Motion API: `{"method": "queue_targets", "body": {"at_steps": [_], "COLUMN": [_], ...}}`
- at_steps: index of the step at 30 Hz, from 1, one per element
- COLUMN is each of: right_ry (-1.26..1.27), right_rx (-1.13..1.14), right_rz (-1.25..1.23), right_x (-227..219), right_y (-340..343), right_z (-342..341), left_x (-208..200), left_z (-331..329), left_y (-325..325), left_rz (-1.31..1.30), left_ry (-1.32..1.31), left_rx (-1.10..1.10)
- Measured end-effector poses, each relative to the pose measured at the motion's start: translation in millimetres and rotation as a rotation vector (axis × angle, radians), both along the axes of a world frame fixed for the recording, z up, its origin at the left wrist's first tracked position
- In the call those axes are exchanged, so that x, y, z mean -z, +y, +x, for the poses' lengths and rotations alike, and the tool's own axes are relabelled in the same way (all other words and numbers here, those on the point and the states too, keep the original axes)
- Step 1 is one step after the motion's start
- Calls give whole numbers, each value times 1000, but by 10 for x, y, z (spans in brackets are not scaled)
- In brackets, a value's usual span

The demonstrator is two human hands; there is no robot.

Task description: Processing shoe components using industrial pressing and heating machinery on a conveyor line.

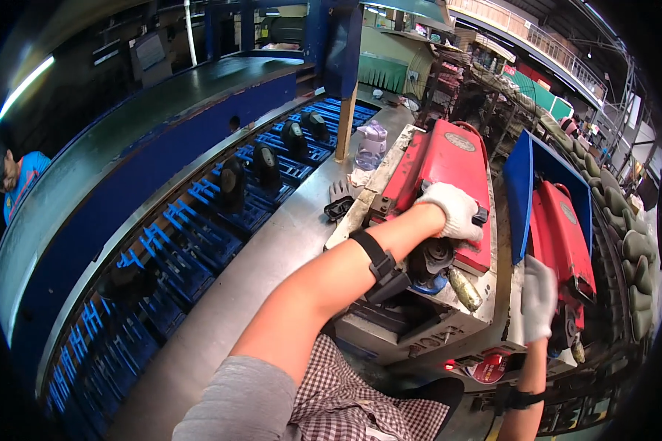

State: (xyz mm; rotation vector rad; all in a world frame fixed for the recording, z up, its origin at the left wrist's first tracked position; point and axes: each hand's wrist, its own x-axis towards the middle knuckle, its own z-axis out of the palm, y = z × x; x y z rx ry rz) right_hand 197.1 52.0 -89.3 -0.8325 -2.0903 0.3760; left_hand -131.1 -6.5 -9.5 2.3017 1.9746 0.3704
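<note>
Head view, red machine (454, 160), near end under left gloved fingers (468, 229)

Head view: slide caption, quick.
White-gloved left hand at a red machine cover; white-gloved right hand near a flat blue panel.

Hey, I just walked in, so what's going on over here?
Someone has both gloved hands at a pair of red machines. The left hand rests on the front of the left red machine. The right hand is raised by the right red machine; whether it touches anything is unclear. A purple water bottle stands beyond, and dark rounded pieces sit along the blue slatted rack.
</note>
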Motion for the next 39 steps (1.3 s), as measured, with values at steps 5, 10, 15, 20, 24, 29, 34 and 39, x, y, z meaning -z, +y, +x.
{"method": "queue_targets", "body": {"at_steps": [5, 10, 15, 20, 24, 29, 34, 39], "right_ry": [-11, 22, 128, -105, -118, -125, 16, -232], "right_rx": [-480, -635, -530, -557, -680, -700, -429, -162], "right_rz": [-652, -1050, -936, -732, -772, -740, -558, -445], "right_x": [258, 11, 243, 210, 102, -264, -430, -309], "right_y": [-398, -1198, -1502, -1567, -1440, -1230, -611, 430], "right_z": [-856, -1191, -1566, -1910, -1725, -1251, -1248, -1585], "left_x": [-11, -73, -160, -167, -388, -574, -967, -1394], "left_z": [-92, -161, -192, -185, -142, -334, -471, -397], "left_y": [30, -64, 12, 90, 39, 183, 382, 196], "left_rz": [-42, -83, -174, -157, -58, -55, 184, 82], "left_ry": [29, -23, -36, -45, 27, -250, -134, -554], "left_rx": [44, 13, 40, 75, 103, 125, 181, 266]}}
